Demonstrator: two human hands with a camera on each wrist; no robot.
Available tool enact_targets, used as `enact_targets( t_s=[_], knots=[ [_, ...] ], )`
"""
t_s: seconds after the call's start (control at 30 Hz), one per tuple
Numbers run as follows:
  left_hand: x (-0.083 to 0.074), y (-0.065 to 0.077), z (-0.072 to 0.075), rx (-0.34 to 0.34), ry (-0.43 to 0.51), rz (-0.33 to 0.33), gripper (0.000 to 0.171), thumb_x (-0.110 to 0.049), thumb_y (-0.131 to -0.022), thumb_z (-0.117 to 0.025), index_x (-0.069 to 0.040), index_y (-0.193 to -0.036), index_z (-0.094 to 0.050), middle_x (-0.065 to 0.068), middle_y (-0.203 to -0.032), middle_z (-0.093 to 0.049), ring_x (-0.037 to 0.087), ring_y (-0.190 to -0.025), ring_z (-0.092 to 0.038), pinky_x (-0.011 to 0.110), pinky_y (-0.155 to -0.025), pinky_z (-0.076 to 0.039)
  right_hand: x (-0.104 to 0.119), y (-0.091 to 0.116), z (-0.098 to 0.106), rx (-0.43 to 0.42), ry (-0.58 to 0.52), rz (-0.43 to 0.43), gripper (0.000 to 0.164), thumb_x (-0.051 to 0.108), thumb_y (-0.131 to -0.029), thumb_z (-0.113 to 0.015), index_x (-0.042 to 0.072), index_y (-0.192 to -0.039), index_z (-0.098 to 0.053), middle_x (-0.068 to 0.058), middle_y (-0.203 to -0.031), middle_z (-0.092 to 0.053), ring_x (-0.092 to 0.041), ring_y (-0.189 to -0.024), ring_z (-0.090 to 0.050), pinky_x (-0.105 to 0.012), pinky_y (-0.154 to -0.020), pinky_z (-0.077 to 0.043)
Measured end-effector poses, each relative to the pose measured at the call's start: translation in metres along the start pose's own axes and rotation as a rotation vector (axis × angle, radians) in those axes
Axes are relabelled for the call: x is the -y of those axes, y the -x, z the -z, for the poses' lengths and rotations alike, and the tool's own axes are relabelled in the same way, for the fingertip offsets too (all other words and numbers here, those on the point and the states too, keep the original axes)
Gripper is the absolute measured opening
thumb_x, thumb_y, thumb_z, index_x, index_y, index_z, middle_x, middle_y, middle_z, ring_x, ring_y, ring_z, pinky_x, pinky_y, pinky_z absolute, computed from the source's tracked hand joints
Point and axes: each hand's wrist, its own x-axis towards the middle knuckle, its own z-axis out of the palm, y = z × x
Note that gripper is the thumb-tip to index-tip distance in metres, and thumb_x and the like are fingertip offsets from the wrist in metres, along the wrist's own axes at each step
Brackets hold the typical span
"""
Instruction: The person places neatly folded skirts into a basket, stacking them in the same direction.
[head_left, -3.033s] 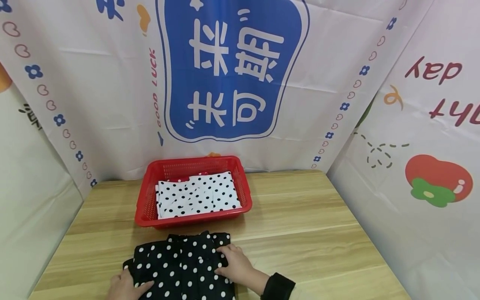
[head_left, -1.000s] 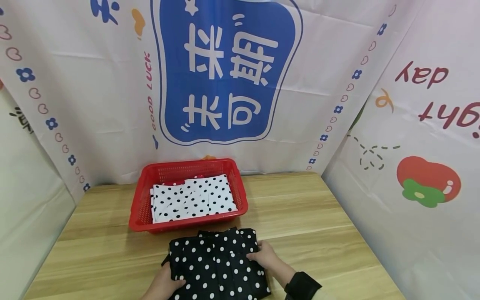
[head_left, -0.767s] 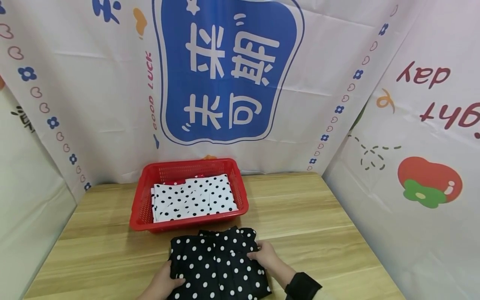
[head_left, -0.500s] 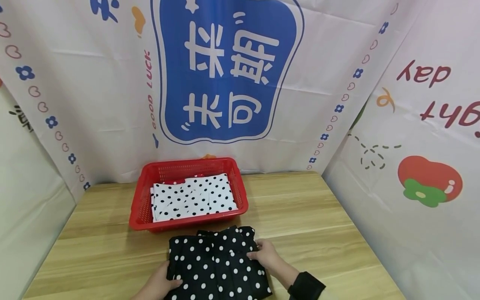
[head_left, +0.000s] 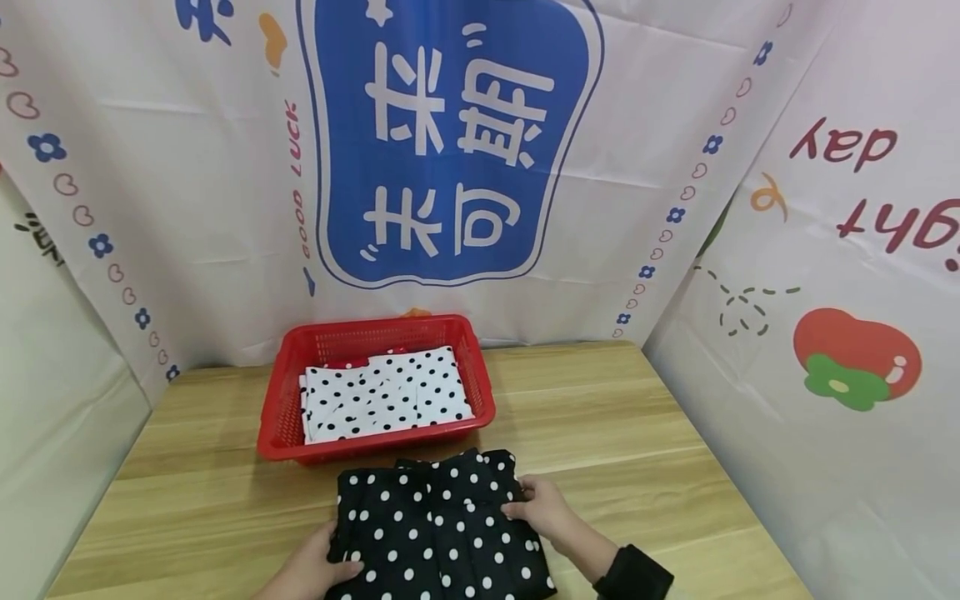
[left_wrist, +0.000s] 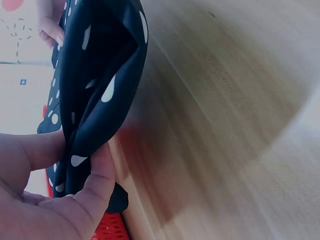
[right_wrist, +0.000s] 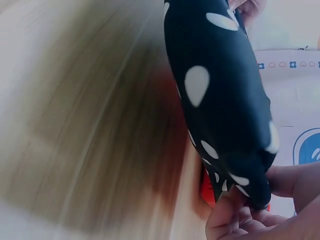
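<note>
A folded black garment with white dots (head_left: pixel 442 533) is at the front of the table, just nearer than the basket. My left hand (head_left: pixel 309 567) pinches its left edge, thumb on top. In the left wrist view, the left hand's fingers (left_wrist: pixel 102 170) curl under the layered cloth, whose side fold gapes. On the other side, my right hand (head_left: pixel 551 510) pinches the right edge, thumb over the top. The right wrist view shows the right hand's fingers (right_wrist: pixel 225 215) under the rounded fold. Both wrist views show the garment apart from the tabletop.
A red plastic basket (head_left: pixel 480 392) stands behind the garment, near the back of the table. In it lies a folded white cloth with black dots (head_left: pixel 386 396), with some red cloth (head_left: pixel 348 364) behind it. Printed white curtains (head_left: pixel 247 208) hang round the wooden table (head_left: pixel 600 442).
Over three seconds the garment has shifted right in the head view, with both hands. My right fingers, earlier spread on its top, now grip its edge. The basket has stayed put.
</note>
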Motion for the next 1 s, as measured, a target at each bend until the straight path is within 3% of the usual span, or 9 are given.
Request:
enact_targets(
  t_s=[0.63, 0.8, 1.0],
  knots=[
    [-0.029, 0.031, 0.013, -0.001, 0.111, -0.037, 0.061, 0.004, -0.084, -0.07, 0.024, -0.13, -0.034, 0.02, -0.104, -0.065, 0.029, -0.093, -0.064, 0.048, -0.085, -0.053, 0.03, 0.025, 0.019, 0.025, 0.007, 0.114, 0.02, -0.001, -0.085, -0.068, -0.009, -0.102, -0.061, -0.01, -0.089, -0.069, -0.018, -0.081, -0.065, -0.035, -0.072, -0.056],
    [-0.034, 0.036, 0.019, 0.043, 0.15, -0.067, 0.061, 0.005, -0.086, -0.067, 0.025, -0.13, -0.031, 0.019, -0.102, -0.066, 0.028, -0.091, -0.065, 0.046, -0.081, -0.055, 0.037, 0.03, 0.022, 0.027, 0.012, 0.144, 0.021, -0.002, -0.084, -0.068, -0.009, -0.103, -0.062, -0.013, -0.091, -0.07, -0.019, -0.082, -0.066, -0.036, -0.072, -0.057],
    [-0.044, 0.038, 0.029, 0.033, 0.066, -0.095, 0.062, 0.0, -0.085, -0.071, 0.023, -0.129, -0.035, 0.022, -0.109, -0.063, 0.028, -0.096, -0.063, 0.047, -0.085, -0.053, 0.046, 0.032, 0.026, 0.021, 0.006, 0.178, 0.022, -0.003, -0.084, -0.068, -0.011, -0.103, -0.063, -0.015, -0.093, -0.07, -0.019, -0.083, -0.065, -0.035, -0.072, -0.057]
  ],
)
